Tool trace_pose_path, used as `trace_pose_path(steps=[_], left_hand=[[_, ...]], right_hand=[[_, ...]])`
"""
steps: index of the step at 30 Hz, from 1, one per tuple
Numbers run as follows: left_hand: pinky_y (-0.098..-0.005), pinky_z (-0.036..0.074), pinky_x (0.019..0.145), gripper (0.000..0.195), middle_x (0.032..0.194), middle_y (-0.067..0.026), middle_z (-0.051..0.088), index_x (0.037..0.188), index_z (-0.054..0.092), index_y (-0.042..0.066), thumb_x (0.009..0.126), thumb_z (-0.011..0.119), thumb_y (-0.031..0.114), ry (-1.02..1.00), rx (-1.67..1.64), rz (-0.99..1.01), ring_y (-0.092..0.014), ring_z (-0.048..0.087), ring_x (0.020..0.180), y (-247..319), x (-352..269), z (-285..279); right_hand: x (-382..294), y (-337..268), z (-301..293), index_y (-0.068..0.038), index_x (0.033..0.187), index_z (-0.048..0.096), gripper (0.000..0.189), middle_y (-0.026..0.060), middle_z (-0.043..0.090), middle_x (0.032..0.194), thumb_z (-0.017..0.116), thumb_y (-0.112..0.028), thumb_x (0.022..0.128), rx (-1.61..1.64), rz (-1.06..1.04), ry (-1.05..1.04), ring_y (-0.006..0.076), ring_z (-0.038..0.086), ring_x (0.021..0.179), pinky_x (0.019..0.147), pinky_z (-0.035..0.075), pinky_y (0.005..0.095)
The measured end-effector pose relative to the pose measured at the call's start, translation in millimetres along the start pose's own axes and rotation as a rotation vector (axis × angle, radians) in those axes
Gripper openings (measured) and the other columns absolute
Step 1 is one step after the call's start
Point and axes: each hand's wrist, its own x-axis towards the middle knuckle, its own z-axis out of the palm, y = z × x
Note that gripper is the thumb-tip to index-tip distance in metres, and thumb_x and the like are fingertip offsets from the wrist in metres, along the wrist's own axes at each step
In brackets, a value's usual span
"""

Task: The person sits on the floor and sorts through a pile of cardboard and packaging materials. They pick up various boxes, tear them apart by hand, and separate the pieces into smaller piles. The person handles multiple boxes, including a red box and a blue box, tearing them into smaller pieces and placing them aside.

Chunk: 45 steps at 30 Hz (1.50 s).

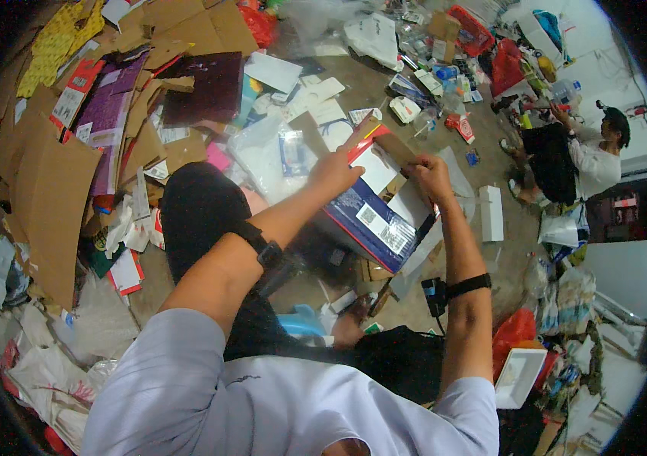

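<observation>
Both hands hold an opened cardboard box (377,219), printed blue and red, in front of me. My left hand (336,172) grips its upper left edge, the thumb lying over the red border. My right hand (429,176) is closed on a brown flap at the box's upper right. White and brown inner surfaces show in the opening, and a label with printed codes is on the blue side. Just left of the box lies clear plastic packaging (255,151). Loose white card pieces (323,97) are beyond my left hand.
Flattened cardboard (52,211) is heaped at the left. Plastic bags (50,393) lie at the lower left. Mixed packaging and bottles cover the upper right. A white long box (491,214) and a white foam tray (520,378) are at the right. Another person (591,151) sits at the far right.
</observation>
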Motion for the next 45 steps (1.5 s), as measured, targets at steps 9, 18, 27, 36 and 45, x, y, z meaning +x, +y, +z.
trace_pose_path(steps=[9,18,27,36,45], left_hand=[[-0.0443,0.046,0.074,0.047,0.092,-0.0210,0.060,0.098,0.054,0.003,0.072,0.064,0.042,0.019,0.032,0.019,-0.038,0.058,0.087,-4.1,2.6,10.6],[-0.0451,0.046,0.074,0.050,0.092,-0.0209,0.061,0.096,0.055,0.003,0.071,0.063,0.046,-0.005,0.067,-0.013,-0.037,0.059,0.087,-0.1,-0.5,8.1],[-0.0445,0.047,0.074,0.055,0.093,-0.0218,0.061,0.100,0.054,0.003,0.071,0.062,0.049,-0.017,0.077,-0.024,-0.038,0.059,0.087,-2.5,-7.7,10.2],[-0.0451,0.047,0.074,0.046,0.090,-0.0219,0.062,0.098,0.052,0.001,0.073,0.064,0.038,0.004,0.053,-0.075,-0.037,0.060,0.087,5.2,-2.7,14.3],[-0.0454,0.047,0.073,0.045,0.095,-0.0218,0.060,0.102,0.052,0.003,0.073,0.061,0.037,-0.032,0.051,-0.069,-0.038,0.059,0.089,3.1,2.4,14.8]], right_hand=[[-34.5,-36.6,-8.1,0.001,0.091,0.067,0.022,0.0070,0.065,0.077,0.063,-0.012,0.074,0.149,0.148,0.068,0.0152,0.058,0.066,0.062,0.046,0.0278],[-0.4,-43.8,-17.8,0.002,0.115,0.053,0.051,0.0154,0.062,0.104,0.070,-0.026,0.076,-0.040,0.018,-0.080,0.0182,0.059,0.092,0.081,0.045,0.0293],[14.9,-50.3,-1.6,0.004,0.089,0.061,0.046,0.0172,0.064,0.083,0.079,-0.028,0.061,-0.543,0.180,-0.298,0.0246,0.062,0.075,0.063,0.048,0.0332],[-19.8,-88.2,37.5,-0.002,0.125,0.040,0.082,0.0239,0.042,0.126,0.074,-0.046,0.064,-0.539,-0.360,0.000,0.0375,0.045,0.114,0.094,0.039,0.0417],[-10.9,-105.7,56.5,-0.002,0.091,0.051,0.029,0.0168,0.060,0.089,0.062,-0.016,0.069,-0.811,-0.361,-0.052,0.0339,0.059,0.084,0.070,0.048,0.0433]])
